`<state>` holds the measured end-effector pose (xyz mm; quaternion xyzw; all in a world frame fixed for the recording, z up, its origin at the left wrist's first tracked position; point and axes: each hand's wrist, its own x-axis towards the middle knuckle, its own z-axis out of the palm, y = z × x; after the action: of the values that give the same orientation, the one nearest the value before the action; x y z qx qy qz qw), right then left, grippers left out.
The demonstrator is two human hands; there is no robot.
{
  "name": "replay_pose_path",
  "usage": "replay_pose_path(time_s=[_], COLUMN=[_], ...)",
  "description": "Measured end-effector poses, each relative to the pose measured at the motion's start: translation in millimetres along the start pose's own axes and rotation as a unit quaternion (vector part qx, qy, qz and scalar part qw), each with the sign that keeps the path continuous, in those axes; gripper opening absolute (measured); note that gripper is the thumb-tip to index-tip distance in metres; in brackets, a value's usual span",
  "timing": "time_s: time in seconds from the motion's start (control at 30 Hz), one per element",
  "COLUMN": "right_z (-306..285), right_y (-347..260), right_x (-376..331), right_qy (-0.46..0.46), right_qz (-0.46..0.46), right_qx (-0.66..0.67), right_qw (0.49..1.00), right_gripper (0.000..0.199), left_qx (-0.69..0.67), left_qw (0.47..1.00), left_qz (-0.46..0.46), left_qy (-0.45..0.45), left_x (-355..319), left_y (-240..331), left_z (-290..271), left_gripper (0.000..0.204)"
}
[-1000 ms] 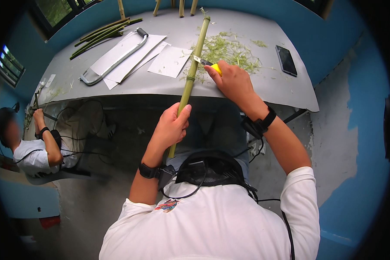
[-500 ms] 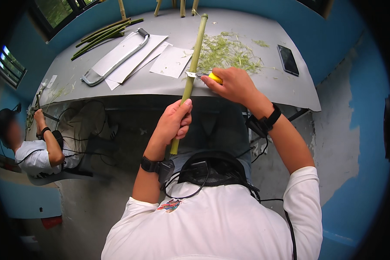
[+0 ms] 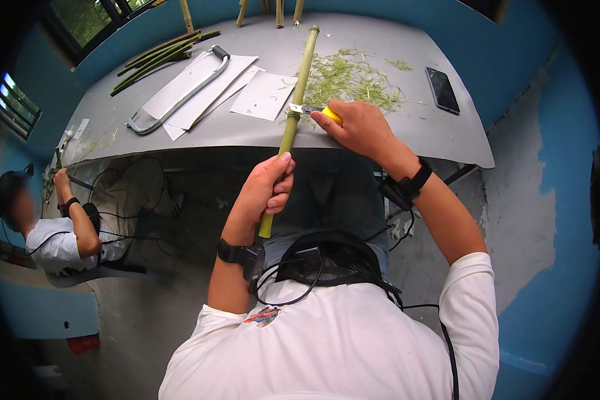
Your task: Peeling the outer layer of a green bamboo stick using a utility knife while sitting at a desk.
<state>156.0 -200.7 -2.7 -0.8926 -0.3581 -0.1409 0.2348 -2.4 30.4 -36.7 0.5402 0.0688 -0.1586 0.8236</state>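
Note:
A long green bamboo stick (image 3: 305, 73) slants away from me, its far end over the table and its near end past the table's front edge. My left hand (image 3: 265, 189) is closed around its lower part. In my right hand (image 3: 363, 125) is a knife with a yellow handle (image 3: 332, 115), gripped in closed fingers. Its blade (image 3: 296, 108) lies across the bamboo, just above a node and over the table's front part. The blade's exact contact with the surface is too small to make out.
The grey table (image 3: 200, 143) holds thin green shavings (image 3: 353, 80), a phone (image 3: 442, 90) at right, white paper sheets (image 3: 263, 95), a hacksaw (image 3: 180, 100) and several bamboo sticks (image 3: 157, 60). A co-worker (image 3: 60, 233) sits at the left. Cables hang around my waist.
The knife blade has shifted slightly away from me along the bamboo, together with my right hand. My left hand keeps its grip in nearly the same place.

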Motion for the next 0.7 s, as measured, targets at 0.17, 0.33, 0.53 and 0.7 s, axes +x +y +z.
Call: replay_pose_path(time_s=[0.17, 0.33, 0.53, 0.7], right_z=[-6.3, -7.8, -9.9, 0.7], right_y=[-0.1, 0.4, -1.8, 1.0], right_x=[0.0, 1.0, 1.2, 1.6], right_qy=[-0.037, -0.054, -0.06, 0.01], right_qz=[-0.017, -0.018, -0.016, -0.002], right_qx=[0.008, 0.017, 0.026, 0.0], right_qw=[0.999, 0.998, 0.998, 1.0], right_gripper=[0.067, 0.068, 0.068, 0.066], left_qx=[0.003, 0.009, 0.017, 0.061], left_qw=[1.0, 1.0, 1.0, 0.998], left_qz=[-0.003, 0.0, -0.002, 0.004], left_qy=[-0.012, -0.018, -0.012, 0.009], left_x=[-0.9, 0.2, 0.2, -0.2], left_y=[0.5, -0.3, 0.2, 1.5], left_z=[-3.9, -5.4, -4.7, -1.0], left_gripper=[0.034, 0.034, 0.035, 0.034])
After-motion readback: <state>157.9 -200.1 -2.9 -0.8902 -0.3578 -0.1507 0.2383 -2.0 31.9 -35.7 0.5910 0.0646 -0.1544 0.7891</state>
